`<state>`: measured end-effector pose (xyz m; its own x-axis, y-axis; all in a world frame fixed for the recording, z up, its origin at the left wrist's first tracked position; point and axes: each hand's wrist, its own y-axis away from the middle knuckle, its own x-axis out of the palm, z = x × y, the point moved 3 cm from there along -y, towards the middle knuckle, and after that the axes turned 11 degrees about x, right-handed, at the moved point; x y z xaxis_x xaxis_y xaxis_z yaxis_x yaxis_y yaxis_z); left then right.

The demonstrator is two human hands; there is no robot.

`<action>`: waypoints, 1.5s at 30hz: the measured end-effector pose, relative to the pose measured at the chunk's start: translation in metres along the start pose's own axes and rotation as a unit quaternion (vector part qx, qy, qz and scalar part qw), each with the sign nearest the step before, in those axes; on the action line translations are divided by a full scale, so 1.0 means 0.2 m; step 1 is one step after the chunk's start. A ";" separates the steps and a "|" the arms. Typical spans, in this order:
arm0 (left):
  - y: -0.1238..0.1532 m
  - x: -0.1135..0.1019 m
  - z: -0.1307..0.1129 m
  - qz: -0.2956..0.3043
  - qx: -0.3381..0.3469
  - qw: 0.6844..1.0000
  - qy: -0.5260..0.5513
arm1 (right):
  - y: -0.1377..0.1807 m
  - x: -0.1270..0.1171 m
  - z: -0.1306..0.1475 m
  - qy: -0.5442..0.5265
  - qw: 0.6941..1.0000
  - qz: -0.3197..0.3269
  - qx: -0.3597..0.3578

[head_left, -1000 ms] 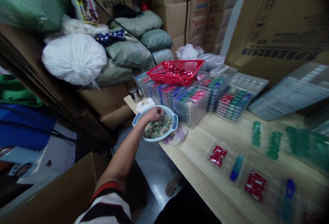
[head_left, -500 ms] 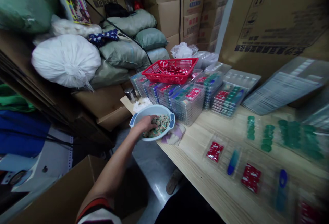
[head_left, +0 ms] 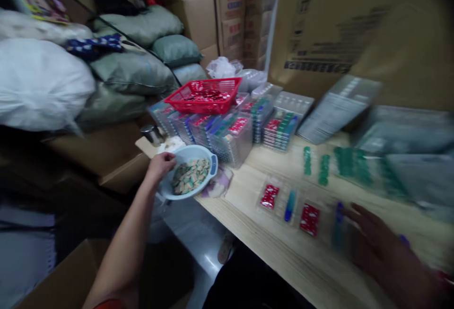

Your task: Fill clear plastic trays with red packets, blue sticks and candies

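Here, left hand (head_left: 160, 166) curled over plastic bowl (head_left: 193, 153)

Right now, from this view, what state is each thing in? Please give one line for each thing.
left hand: gripping the basin rim
basin: overhanging the table edge, holding packets
packets: piled loose in the basin
right hand: blurred, fingers spread above the table
red basket: holding red packets, resting on trays
clear trays: stacked, filled

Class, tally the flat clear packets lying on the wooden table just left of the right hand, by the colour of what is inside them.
Red packets: 2
Blue packets: 2
Total: 4
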<state>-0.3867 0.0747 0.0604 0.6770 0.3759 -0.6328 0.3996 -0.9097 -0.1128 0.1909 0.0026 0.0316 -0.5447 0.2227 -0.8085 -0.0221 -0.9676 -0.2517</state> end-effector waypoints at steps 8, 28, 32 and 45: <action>0.29 0.39 -0.57 0.089 0.130 0.961 0.225 | -0.09 0.23 0.50 -0.604 0.704 0.251 0.277; 0.53 1.27 -0.94 0.266 -0.008 0.826 0.497 | -0.27 0.43 0.39 -0.769 0.493 0.140 0.382; 0.54 1.28 -0.89 0.328 -0.104 0.772 0.535 | -0.26 0.43 0.38 -0.731 0.533 0.182 0.386; 0.57 1.21 -0.85 0.335 0.034 0.840 0.425 | -0.26 0.44 0.37 -0.719 0.592 0.217 0.294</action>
<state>-0.0718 0.0912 0.0246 0.9445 -0.2599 0.2011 -0.2631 -0.9647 -0.0115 0.0829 0.0633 0.0124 -0.7473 0.0165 0.6643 0.3228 -0.8648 0.3846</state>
